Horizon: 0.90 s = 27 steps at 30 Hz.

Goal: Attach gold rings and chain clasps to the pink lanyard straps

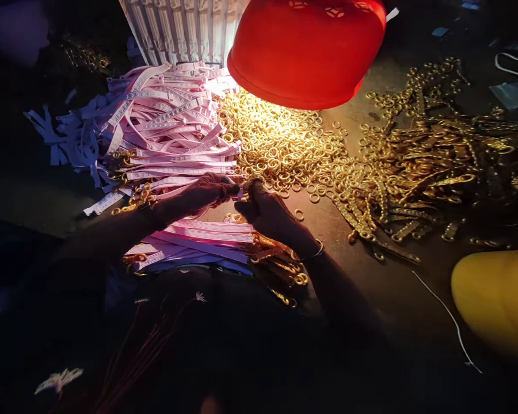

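Note:
My left hand (213, 190) is closed in a pinch at the tip of a pink strap (240, 193), of which only a small end shows between my hands. Facing it from the right, my right hand (270, 213) has its fingers curled at the same spot; what they grip is in shadow and hard to make out. Just beyond my fingers spreads a heap of gold rings (280, 144). Under my wrists lies a row of pink straps (207, 236), with gold chain pieces (276, 259) at their right ends.
A large tangled pile of pink straps (164, 115) lies at the left. Gold chain pieces (431, 155) are heaped at the right. A red lampshade (306, 54) hangs low over the rings. A yellow rounded object (496, 299) and a white string (451, 319) are at the lower right.

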Available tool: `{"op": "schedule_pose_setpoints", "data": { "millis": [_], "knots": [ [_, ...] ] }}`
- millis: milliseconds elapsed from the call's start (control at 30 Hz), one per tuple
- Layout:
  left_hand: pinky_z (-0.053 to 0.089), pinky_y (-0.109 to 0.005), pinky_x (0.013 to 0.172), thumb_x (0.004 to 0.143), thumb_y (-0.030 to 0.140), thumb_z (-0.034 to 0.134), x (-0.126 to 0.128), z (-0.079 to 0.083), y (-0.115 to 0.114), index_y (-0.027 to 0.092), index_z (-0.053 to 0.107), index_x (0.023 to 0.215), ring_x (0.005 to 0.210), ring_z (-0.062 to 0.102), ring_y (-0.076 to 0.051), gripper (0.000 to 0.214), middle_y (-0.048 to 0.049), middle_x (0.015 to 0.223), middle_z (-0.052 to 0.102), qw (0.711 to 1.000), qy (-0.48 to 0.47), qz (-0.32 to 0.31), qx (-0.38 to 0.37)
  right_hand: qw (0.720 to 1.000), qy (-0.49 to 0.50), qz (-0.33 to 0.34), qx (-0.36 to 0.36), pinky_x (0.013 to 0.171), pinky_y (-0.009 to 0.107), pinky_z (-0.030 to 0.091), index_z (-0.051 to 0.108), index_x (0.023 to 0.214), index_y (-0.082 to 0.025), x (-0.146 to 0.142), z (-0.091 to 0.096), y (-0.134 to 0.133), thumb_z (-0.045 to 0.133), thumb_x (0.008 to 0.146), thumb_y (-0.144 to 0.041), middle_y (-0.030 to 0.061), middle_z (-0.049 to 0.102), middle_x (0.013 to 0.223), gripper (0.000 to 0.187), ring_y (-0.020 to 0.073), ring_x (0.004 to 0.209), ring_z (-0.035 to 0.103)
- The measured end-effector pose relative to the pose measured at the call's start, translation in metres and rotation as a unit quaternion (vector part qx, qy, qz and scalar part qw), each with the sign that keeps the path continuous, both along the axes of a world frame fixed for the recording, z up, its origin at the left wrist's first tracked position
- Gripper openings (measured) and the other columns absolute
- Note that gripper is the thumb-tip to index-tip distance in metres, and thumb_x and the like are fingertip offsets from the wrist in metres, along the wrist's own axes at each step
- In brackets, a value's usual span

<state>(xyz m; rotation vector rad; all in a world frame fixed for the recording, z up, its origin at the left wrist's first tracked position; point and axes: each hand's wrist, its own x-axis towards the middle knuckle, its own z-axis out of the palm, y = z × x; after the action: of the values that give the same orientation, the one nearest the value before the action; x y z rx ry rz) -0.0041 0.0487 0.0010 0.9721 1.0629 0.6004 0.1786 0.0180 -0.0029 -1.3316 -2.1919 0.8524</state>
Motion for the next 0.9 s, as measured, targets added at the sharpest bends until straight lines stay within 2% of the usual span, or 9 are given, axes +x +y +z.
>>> {"op": "schedule_pose_setpoints", "data": {
  "millis": [67, 133, 233, 333, 467, 633, 800, 900],
  "knots": [
    [0.017, -0.019, 0.042, 0.072, 0.029, 0.076, -0.006, 0.014, -0.012, 0.011, 0.062, 0.064, 0.040, 0.029, -0.002, 0.024, 0.0052, 0.046, 0.043, 0.999, 0.022, -0.037, 0.001, 0.998, -0.053, -0.013, -0.005, 0.052, 0.024, 0.024, 0.051, 0.104, -0.013, -0.001, 0.009, -0.026, 0.054, 0.090, -0.039, 0.0027, 0.058, 0.067, 0.030, 0.0131, 0.053, 0.048],
    [0.020, -0.018, 0.043, 0.070, 0.030, 0.078, -0.010, 0.021, -0.027, 0.010, 0.064, 0.066, 0.043, 0.032, -0.002, 0.024, 0.0046, 0.048, 0.045, 0.996, 0.046, -0.080, -0.002, 0.997, -0.072, -0.013, -0.007, 0.051, 0.025, 0.021, 0.051, 0.105, -0.014, -0.003, 0.012, -0.051, 0.054, 0.091, -0.041, 0.0027, 0.057, 0.065, 0.030, 0.0139, 0.052, 0.049],
    [0.027, -0.018, 0.044, 0.068, 0.031, 0.079, -0.013, 0.020, -0.050, 0.010, 0.064, 0.063, 0.046, 0.037, -0.003, 0.027, 0.0033, 0.050, 0.049, 0.991, 0.052, -0.126, 0.005, 0.997, -0.062, -0.026, -0.029, 0.050, 0.025, 0.019, 0.052, 0.101, -0.017, -0.006, 0.009, -0.079, 0.053, 0.092, -0.041, -0.0001, 0.052, 0.060, 0.026, 0.0135, 0.049, 0.047],
    [0.036, -0.019, 0.048, 0.070, 0.035, 0.078, -0.013, 0.012, -0.069, 0.010, 0.065, 0.065, 0.053, 0.047, -0.007, 0.029, -0.0004, 0.057, 0.058, 0.990, 0.035, -0.135, 0.025, 0.996, -0.021, -0.065, -0.060, 0.050, 0.025, 0.021, 0.051, 0.095, -0.018, -0.008, 0.001, -0.093, 0.054, 0.092, -0.041, 0.0012, 0.054, 0.062, 0.024, 0.0123, 0.051, 0.045],
    [0.039, -0.019, 0.049, 0.070, 0.038, 0.076, -0.012, 0.012, -0.078, 0.010, 0.066, 0.071, 0.057, 0.051, -0.008, 0.029, -0.0024, 0.064, 0.064, 0.992, 0.039, -0.109, 0.046, 0.988, 0.053, -0.095, -0.113, 0.052, 0.024, 0.027, 0.047, 0.094, -0.018, -0.012, -0.008, -0.094, 0.051, 0.092, -0.040, 0.0011, 0.056, 0.068, 0.023, 0.0116, 0.055, 0.046],
    [0.034, -0.018, 0.046, 0.069, 0.034, 0.076, -0.010, 0.011, -0.075, 0.010, 0.063, 0.066, 0.050, 0.045, -0.006, 0.027, 0.0003, 0.057, 0.059, 0.996, 0.022, -0.090, 0.010, 0.976, 0.132, -0.043, -0.166, 0.054, 0.024, 0.034, 0.040, 0.087, -0.020, -0.017, -0.014, -0.085, 0.046, 0.090, -0.047, 0.0005, 0.054, 0.073, 0.028, 0.0104, 0.059, 0.045],
    [0.032, -0.019, 0.046, 0.068, 0.036, 0.075, -0.006, -0.003, -0.072, 0.011, 0.059, 0.058, 0.048, 0.043, -0.006, 0.032, -0.0005, 0.053, 0.055, 0.996, 0.008, -0.086, -0.023, 0.985, 0.086, -0.014, -0.146, 0.055, 0.024, 0.032, 0.039, 0.083, -0.020, -0.018, -0.011, -0.078, 0.051, 0.086, -0.040, 0.0003, 0.053, 0.073, 0.024, 0.0094, 0.060, 0.042],
    [0.034, -0.020, 0.047, 0.067, 0.044, 0.076, -0.003, -0.003, -0.066, 0.012, 0.060, 0.060, 0.050, 0.046, -0.008, 0.036, -0.0016, 0.055, 0.056, 0.995, 0.023, -0.094, -0.003, 0.989, 0.053, -0.005, -0.139, 0.054, 0.022, 0.028, 0.042, 0.085, -0.019, -0.016, -0.005, -0.072, 0.057, 0.084, -0.037, -0.0015, 0.052, 0.073, 0.024, 0.0080, 0.059, 0.038]
  ]
}}
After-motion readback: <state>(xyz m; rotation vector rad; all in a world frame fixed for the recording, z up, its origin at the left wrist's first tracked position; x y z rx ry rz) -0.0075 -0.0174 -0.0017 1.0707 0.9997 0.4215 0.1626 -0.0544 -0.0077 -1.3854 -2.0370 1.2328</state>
